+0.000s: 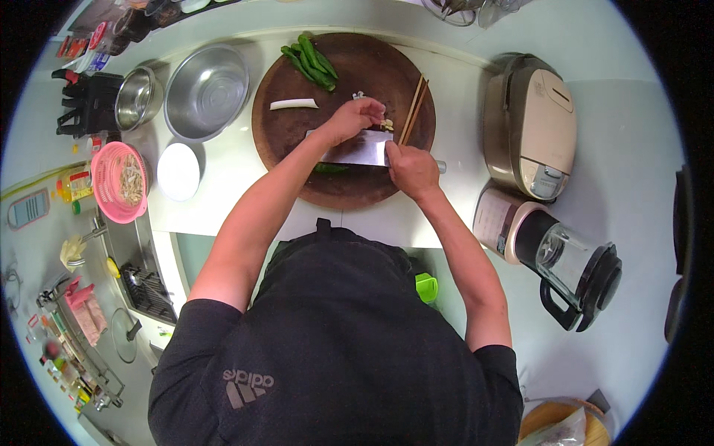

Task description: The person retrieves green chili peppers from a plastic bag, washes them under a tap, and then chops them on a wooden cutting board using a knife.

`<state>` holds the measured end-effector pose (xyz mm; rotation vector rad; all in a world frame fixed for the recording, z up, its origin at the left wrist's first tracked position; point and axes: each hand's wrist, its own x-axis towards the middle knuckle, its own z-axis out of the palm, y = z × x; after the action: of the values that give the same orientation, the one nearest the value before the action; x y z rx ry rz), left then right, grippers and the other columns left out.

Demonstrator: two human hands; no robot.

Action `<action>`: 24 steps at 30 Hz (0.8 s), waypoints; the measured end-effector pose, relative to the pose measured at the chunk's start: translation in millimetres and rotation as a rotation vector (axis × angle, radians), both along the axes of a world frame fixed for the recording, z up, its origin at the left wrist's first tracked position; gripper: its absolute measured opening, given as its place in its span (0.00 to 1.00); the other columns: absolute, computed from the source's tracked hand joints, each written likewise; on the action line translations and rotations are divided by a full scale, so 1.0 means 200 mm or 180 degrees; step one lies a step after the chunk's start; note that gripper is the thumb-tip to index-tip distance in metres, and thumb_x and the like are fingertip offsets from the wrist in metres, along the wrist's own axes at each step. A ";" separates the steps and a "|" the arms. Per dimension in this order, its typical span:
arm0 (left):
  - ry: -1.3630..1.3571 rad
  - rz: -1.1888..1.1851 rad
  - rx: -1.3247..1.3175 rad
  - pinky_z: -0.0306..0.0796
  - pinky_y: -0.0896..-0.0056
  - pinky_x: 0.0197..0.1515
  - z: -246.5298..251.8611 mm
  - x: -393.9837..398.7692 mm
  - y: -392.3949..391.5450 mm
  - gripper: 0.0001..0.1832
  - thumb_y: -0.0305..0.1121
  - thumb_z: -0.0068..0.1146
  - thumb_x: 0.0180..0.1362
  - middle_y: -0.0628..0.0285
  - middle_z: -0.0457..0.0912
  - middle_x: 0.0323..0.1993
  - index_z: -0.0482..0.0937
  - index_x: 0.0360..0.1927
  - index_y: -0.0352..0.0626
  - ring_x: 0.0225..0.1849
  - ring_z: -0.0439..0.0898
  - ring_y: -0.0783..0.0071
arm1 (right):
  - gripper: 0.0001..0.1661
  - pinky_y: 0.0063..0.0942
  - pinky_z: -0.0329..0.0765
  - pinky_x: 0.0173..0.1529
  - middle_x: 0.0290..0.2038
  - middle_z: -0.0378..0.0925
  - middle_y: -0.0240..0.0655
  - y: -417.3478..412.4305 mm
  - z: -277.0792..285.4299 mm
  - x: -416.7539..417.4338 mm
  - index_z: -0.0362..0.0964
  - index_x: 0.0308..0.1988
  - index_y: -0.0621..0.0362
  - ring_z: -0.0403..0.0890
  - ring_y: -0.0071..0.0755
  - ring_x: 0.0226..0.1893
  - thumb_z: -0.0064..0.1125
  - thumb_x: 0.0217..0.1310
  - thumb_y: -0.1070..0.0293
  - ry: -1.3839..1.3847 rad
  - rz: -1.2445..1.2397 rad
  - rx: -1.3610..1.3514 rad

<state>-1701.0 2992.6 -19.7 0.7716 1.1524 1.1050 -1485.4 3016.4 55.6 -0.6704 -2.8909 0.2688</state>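
Note:
My right hand (pixel 413 170) grips a cleaver near its handle; the broad metal blade (pixel 358 149) lies low over a round wooden chopping board (pixel 346 192). My left hand (pixel 357 118) is just beyond the blade, fingers curled beside small pale chopped pieces (pixel 386 124); whether it holds any cannot be told. More white bits (pixel 358 95) lie past the fingers. Green peppers (pixel 312 62) are heaped at the board's far side. A white stalk piece (pixel 294 103) lies left of the left hand. One green piece (pixel 331 168) shows below the blade. Wooden chopsticks (pixel 414 114) rest at the board's right.
Left of the board stand a large steel bowl (pixel 207 93), a smaller steel bowl (pixel 135 99), a white plate (pixel 178 171) and a pink colander (pixel 106 192) holding pale strips. On the right are a rice cooker (pixel 546 120) and a blender (pixel 563 262). A knife block (pixel 89 106) stands far left.

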 end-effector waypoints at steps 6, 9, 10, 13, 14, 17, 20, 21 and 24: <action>-0.0490 0.0428 -0.0104 0.76 0.69 0.55 0.12 -0.12 -0.03 0.20 0.19 0.48 0.60 0.59 0.82 0.46 0.74 0.57 0.39 0.49 0.82 0.70 | 0.03 0.41 0.79 0.27 0.22 0.77 0.37 0.03 -0.05 0.10 0.68 0.32 0.56 0.82 0.43 0.24 0.54 0.55 0.71 -0.0027 -0.0133 -0.0072; -0.0894 0.0136 -0.0636 0.77 0.70 0.52 0.23 -0.13 -0.09 0.17 0.28 0.53 0.66 0.60 0.83 0.43 0.74 0.58 0.40 0.43 0.82 0.72 | 0.04 0.41 0.79 0.27 0.22 0.77 0.37 0.07 -0.06 0.13 0.68 0.32 0.56 0.82 0.43 0.24 0.54 0.54 0.71 -0.0044 -0.0204 -0.0002; -0.0899 -0.0014 -0.0740 0.77 0.71 0.51 0.23 -0.10 -0.10 0.17 0.30 0.53 0.67 0.59 0.83 0.43 0.74 0.58 0.40 0.43 0.82 0.72 | 0.04 0.41 0.79 0.27 0.22 0.77 0.37 0.08 -0.06 0.13 0.68 0.32 0.56 0.82 0.43 0.24 0.55 0.53 0.72 -0.0023 -0.0199 0.0034; -0.0578 -0.0066 -0.0662 0.75 0.71 0.54 0.16 0.00 -0.06 0.16 0.31 0.54 0.67 0.61 0.82 0.45 0.75 0.57 0.41 0.47 0.81 0.72 | 0.04 0.41 0.79 0.27 0.22 0.77 0.37 0.09 -0.04 0.12 0.68 0.31 0.56 0.82 0.43 0.24 0.54 0.53 0.73 -0.0020 -0.0164 0.0055; -0.0301 0.0071 -0.0509 0.74 0.71 0.55 0.12 0.01 -0.04 0.16 0.31 0.54 0.67 0.61 0.82 0.46 0.75 0.57 0.41 0.48 0.81 0.72 | 0.04 0.41 0.79 0.27 0.22 0.77 0.37 0.10 -0.03 0.11 0.68 0.31 0.56 0.82 0.43 0.24 0.55 0.53 0.73 -0.0012 -0.0147 0.0050; 0.0051 0.0377 -0.0249 0.71 0.72 0.58 0.07 0.01 0.01 0.15 0.30 0.54 0.67 0.63 0.81 0.49 0.75 0.56 0.40 0.53 0.79 0.73 | 0.04 0.41 0.79 0.27 0.22 0.77 0.37 0.09 -0.02 0.13 0.68 0.32 0.57 0.82 0.43 0.24 0.55 0.53 0.73 -0.0068 -0.0130 0.0016; -0.0246 0.0557 -0.0112 0.73 0.72 0.55 0.17 -0.04 -0.01 0.14 0.30 0.53 0.68 0.63 0.82 0.47 0.75 0.55 0.41 0.49 0.80 0.74 | 0.05 0.41 0.79 0.27 0.22 0.77 0.38 0.08 -0.02 0.17 0.68 0.33 0.56 0.82 0.44 0.24 0.56 0.53 0.72 -0.0171 -0.0237 -0.0004; -0.0234 0.0485 -0.0187 0.74 0.72 0.54 0.22 -0.07 -0.06 0.14 0.30 0.53 0.68 0.62 0.82 0.45 0.75 0.55 0.41 0.47 0.81 0.74 | 0.05 0.41 0.79 0.27 0.22 0.77 0.38 0.07 -0.02 0.18 0.68 0.33 0.56 0.83 0.44 0.24 0.56 0.53 0.72 -0.0163 -0.0295 0.0002; -0.0640 0.0170 -0.0508 0.77 0.74 0.47 0.29 -0.20 -0.20 0.12 0.31 0.50 0.69 0.61 0.82 0.41 0.76 0.52 0.41 0.41 0.82 0.76 | 0.06 0.42 0.79 0.28 0.22 0.77 0.38 0.09 -0.03 0.22 0.69 0.34 0.56 0.83 0.44 0.24 0.56 0.53 0.72 -0.0131 -0.0394 -0.0010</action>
<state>-1741.6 2951.7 38.4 0.4966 1.0806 1.0938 -1441.9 3033.8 50.1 -0.8613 -2.8733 0.2460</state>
